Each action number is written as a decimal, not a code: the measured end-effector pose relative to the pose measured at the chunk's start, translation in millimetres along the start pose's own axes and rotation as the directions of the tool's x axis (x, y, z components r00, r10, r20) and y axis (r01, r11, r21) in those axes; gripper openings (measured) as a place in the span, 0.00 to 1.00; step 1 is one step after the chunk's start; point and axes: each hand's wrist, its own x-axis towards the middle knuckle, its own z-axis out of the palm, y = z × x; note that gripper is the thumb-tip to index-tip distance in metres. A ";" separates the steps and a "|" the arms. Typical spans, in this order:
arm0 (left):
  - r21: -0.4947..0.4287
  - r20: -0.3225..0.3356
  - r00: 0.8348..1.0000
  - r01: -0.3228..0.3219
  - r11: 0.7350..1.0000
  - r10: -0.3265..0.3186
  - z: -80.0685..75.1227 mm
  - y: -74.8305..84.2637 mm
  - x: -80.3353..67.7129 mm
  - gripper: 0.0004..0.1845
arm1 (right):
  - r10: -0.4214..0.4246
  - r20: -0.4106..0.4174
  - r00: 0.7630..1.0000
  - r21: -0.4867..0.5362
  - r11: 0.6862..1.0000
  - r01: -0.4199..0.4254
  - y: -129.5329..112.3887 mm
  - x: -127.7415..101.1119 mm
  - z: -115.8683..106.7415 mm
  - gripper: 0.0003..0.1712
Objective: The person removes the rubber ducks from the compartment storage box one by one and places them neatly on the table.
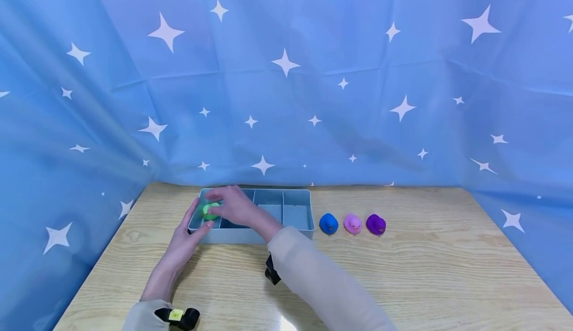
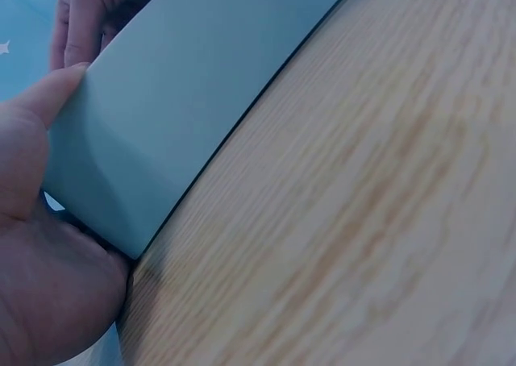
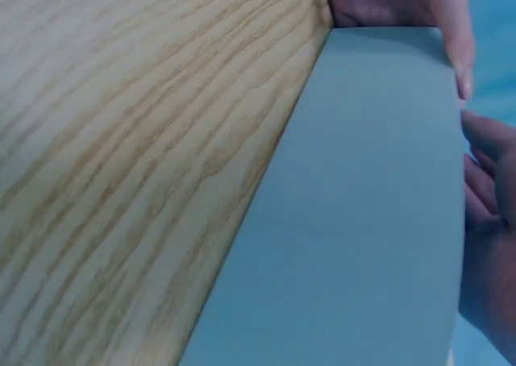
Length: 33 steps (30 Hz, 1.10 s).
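Observation:
A grey-blue divided box (image 1: 255, 236) sits near the table's back edge. My left hand (image 1: 183, 241) holds its left front corner, thumb along the front wall and fingers along the left side. In the leftmost compartment is a green rubber duck (image 1: 207, 213). Over that compartment reaches my right hand (image 1: 235, 206), its thumb overlapping the duck and its fingers spread apart above it. Both wrist views show the hands at the box's outer wall (image 2: 177, 100), which hides the duck. To the right of the box, a blue duck (image 1: 329, 224), a pink duck (image 1: 353, 224) and a purple duck (image 1: 376, 225) stand in a row.
The wooden table (image 1: 429, 271) extends in front of the box and to its right. A blue curtain with white stars (image 1: 286, 97) hangs behind and at both sides. My right forearm (image 1: 322, 276) crosses in front of the box. Dividers (image 1: 282, 206) part the box's compartments.

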 end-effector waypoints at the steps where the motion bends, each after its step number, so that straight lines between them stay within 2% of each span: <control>1: 0.000 -0.001 1.000 0.000 1.000 0.000 -0.3 0.1 -0.2 0.46 | 0.005 0.003 1.000 -0.014 1.000 -0.005 0.4 0.8 1.2 0.24; 6: -0.022 0.004 1.000 -0.006 1.000 0.006 -1.7 0.0 -0.5 0.46 | 0.018 0.018 1.000 -0.094 0.995 -0.016 2.7 4.8 7.8 0.24; 18: -0.017 0.012 1.000 -0.023 1.000 0.023 -1.2 -0.7 0.5 0.47 | -0.016 0.044 0.999 -0.262 0.965 0.027 7.6 18.3 14.6 0.20; 22: -0.017 0.011 1.000 -0.026 1.000 0.026 -1.8 -0.4 0.3 0.47 | -0.001 0.066 0.998 -0.318 0.948 0.022 4.9 22.3 15.8 0.19; 26: -0.017 0.010 1.000 -0.024 1.000 0.024 -3.1 -0.5 -0.3 0.47 | 0.016 0.096 0.995 -0.400 0.916 0.024 -0.7 26.9 17.1 0.14; 29: -0.015 0.009 1.000 -0.016 1.000 0.016 -3.4 -1.2 -0.5 0.48 | 0.028 0.102 0.994 -0.460 0.888 0.022 -3.2 30.0 18.9 0.11; 33: -0.004 0.008 1.000 -0.013 1.000 0.013 -3.1 -1.3 0.1 0.48 | 0.032 0.096 0.995 -0.492 0.870 0.020 -5.1 31.9 19.0 0.12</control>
